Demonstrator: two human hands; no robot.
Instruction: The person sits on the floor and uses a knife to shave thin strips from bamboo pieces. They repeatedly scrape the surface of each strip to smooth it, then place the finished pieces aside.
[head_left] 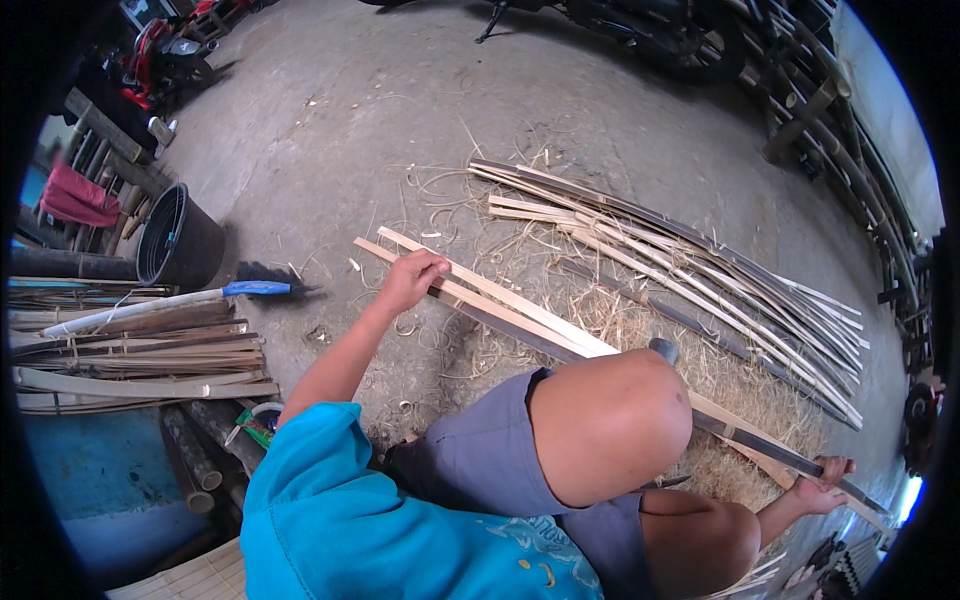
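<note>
Bamboo strips (545,338) stretch slantwise across the person's front, from the left hand (410,282) to the right hand (822,487), above the floor (330,130); a raised knee (625,420) hides their middle. A black bucket (205,240) stands at the left, its mouth tipped partly into view; what lies deep inside, I cannot tell. The left hand is closed, fingers curled around the strips near their upper-left ends. The right hand is also curled around them, well apart, close to the other ends. Beyond the strips, a loose bundle of strips (690,265) lies on the floor, with pale shavings (610,315) between. At the left, a brush (258,288) with a blue head lies near the bucket, its pale handle over stacked strips (150,350). 2 motorcycles — 1 dark (640,25), 1 red (150,65) — stand farther off.
</note>
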